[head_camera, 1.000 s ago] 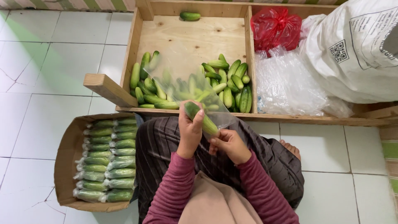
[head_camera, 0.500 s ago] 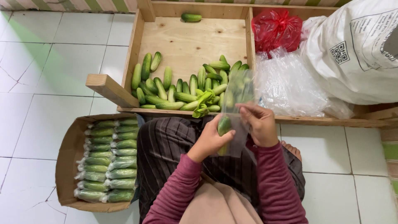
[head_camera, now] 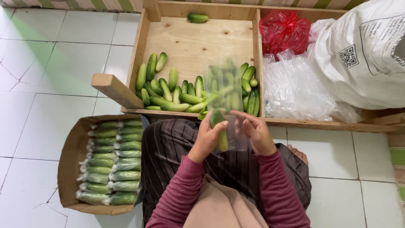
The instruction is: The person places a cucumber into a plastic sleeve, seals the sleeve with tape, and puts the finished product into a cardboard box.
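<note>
My left hand (head_camera: 205, 138) grips a green cucumber (head_camera: 219, 128) upright over my lap. My right hand (head_camera: 256, 132) pinches a clear plastic bag (head_camera: 225, 90) that stands open next to the cucumber; the cucumber's lower part shows through the film, and I cannot tell for sure how far it is inside. Just beyond my hands lies a pile of loose cucumbers (head_camera: 168, 90) along the near side of a wooden crate (head_camera: 194, 42). One lone cucumber (head_camera: 197, 17) rests at the crate's far wall.
A cardboard box (head_camera: 69, 156) at my left knee holds rows of wrapped cucumbers (head_camera: 112, 160). Right of the crate lie a stack of clear bags (head_camera: 295, 86), a red plastic bag (head_camera: 283, 29) and a large white sack (head_camera: 363, 55). White floor tiles (head_camera: 50, 63) surround everything.
A second ago both hands held the cucumber low over my lap. My right hand then took up a clear bag, and now it holds the bag open beside the cucumber.
</note>
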